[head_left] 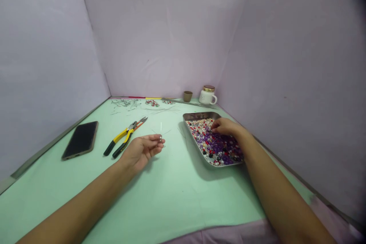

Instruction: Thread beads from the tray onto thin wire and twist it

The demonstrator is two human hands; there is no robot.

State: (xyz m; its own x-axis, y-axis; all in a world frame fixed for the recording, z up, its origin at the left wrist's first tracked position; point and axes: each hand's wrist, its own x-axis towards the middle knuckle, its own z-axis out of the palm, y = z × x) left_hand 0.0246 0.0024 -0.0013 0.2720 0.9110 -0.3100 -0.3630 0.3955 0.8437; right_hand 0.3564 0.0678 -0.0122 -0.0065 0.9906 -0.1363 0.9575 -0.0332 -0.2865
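Pinching wire [161,126] in left hand [140,151], presumably to leave ends clear. Holding right hand [227,126] in tray [200,116]; cannot tell if gripping.

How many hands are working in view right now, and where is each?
2. The left hand pinches a small wired bead piece left of the tray; the right hand reaches into the tray's beads.

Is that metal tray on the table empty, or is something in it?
Not empty: the metal tray holds many small beads, purple, red, white and black, and the right hand reaches in at them.
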